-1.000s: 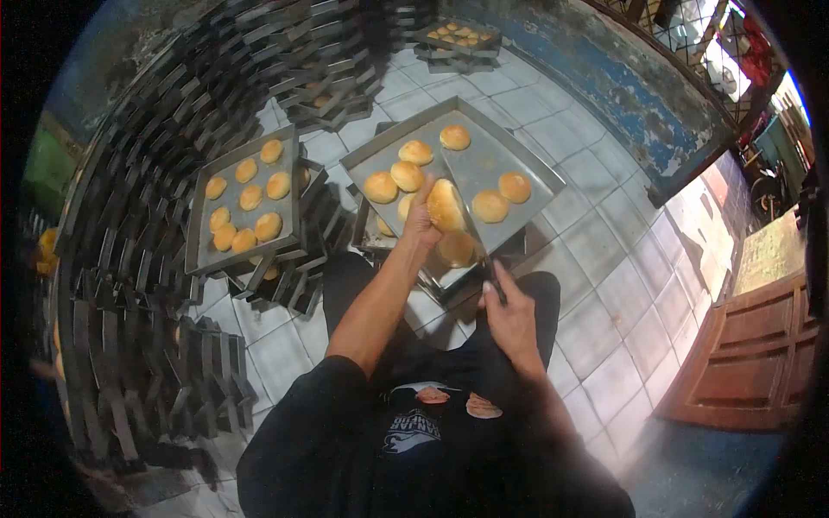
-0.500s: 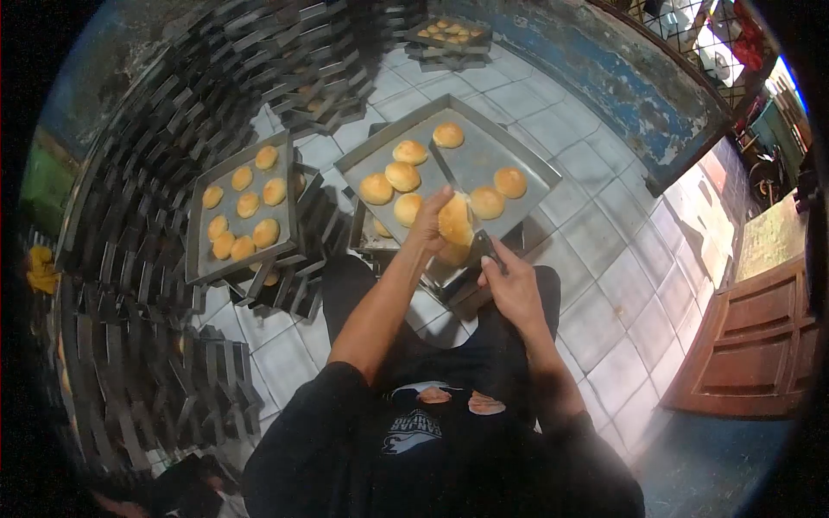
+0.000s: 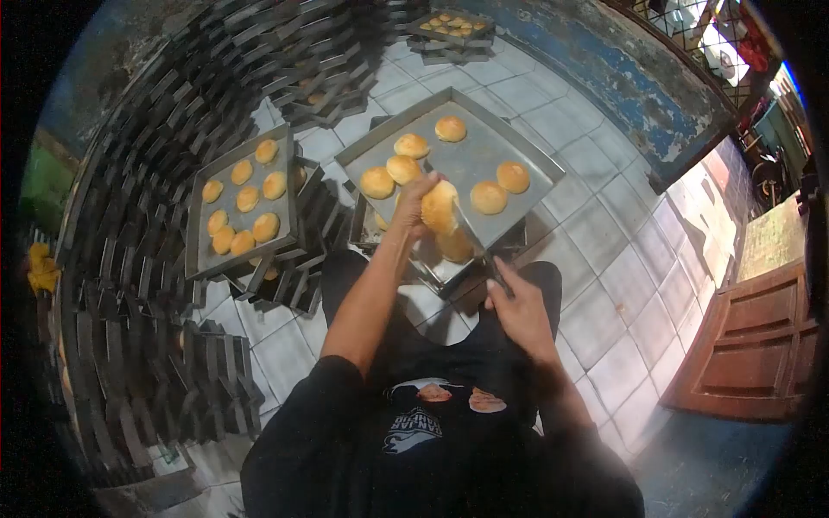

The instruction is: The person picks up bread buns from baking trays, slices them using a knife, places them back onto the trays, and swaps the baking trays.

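A metal tray (image 3: 534, 154) holding several golden buns lies in front of my knees. Over its near part, my left hand (image 3: 416, 207) is closed around a bun (image 3: 439, 207), with its thumb on top. My right hand (image 3: 521, 311) grips the dark handle of a knife (image 3: 472, 231), whose long blade lies against the right side of the held bun and points up and left. Just below the held bun is another bun (image 3: 454, 247), near the tray's front corner. The blade's tip is partly hidden at the bun and left thumb.
To the left, a second tray (image 3: 291, 194) of buns rests on a pile of trays. Tall stacks of metal trays (image 3: 155, 181) line the left side. A smaller stack with buns (image 3: 451, 28) stands at the back. A brown wooden door (image 3: 747, 350) is on the right.
The knife blade, higher over the tray half a second ago, now lies along the held bun. My left hand has shifted slightly up and left with the bun; my right hand has moved slightly down and right.
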### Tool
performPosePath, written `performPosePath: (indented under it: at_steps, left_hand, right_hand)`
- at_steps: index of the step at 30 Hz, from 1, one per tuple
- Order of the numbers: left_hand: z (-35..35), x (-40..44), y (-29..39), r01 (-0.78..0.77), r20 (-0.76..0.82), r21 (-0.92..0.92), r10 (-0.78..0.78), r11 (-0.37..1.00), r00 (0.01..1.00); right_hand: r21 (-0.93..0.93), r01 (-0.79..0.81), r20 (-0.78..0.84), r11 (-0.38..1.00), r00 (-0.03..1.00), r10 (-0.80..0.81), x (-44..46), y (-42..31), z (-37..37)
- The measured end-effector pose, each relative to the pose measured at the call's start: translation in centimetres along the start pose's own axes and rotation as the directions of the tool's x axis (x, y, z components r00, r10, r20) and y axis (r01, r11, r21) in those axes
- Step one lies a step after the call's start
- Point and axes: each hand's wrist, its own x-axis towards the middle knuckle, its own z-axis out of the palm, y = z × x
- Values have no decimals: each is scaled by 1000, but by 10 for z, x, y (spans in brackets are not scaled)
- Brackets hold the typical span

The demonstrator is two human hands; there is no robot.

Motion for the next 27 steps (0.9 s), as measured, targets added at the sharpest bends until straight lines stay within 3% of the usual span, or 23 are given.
performPosePath:
  at_steps: [2, 5, 6, 13, 17, 23, 25, 27]
  left_hand:
    - [-2, 0, 4, 17, 21, 18, -18, 1000, 1000]
    - [16, -12, -17, 96, 57, 68, -100, 993, 993]
    - [21, -13, -24, 126, 69, 88, -132, 988, 989]
    - [0, -1, 6, -20, -38, 104, 24, 994, 999]
    - [12, -10, -26, 136, -1, 78, -136, 988, 991]
    - [0, 1, -7, 87, -37, 69, -85, 994, 996]
    - [1, -2, 8, 28, -2, 90, -28, 996, 1000]
    - [9, -10, -6, 78, 14, 96, -80, 992, 997]
  right_hand:
    - [44, 14, -8, 999, 1000, -13, -10, 24, 5]
    - [14, -54, -13, 998, 998, 54, 10, 1, 6]
    - [-9, -9, -27, 1000, 1000, 9, 23, 1, 8]
    - [-23, -33, 42, 999, 999, 34, 0, 11, 0]
    - [33, -66, 11, 997, 998, 65, 14, 2, 10]
    - [-18, -24, 53, 1000, 998, 25, 6, 8, 0]
    - [10, -61, 58, 998, 997, 60, -3, 22, 4]
    - [127, -23, 16, 992, 1000, 21, -6, 36, 14]
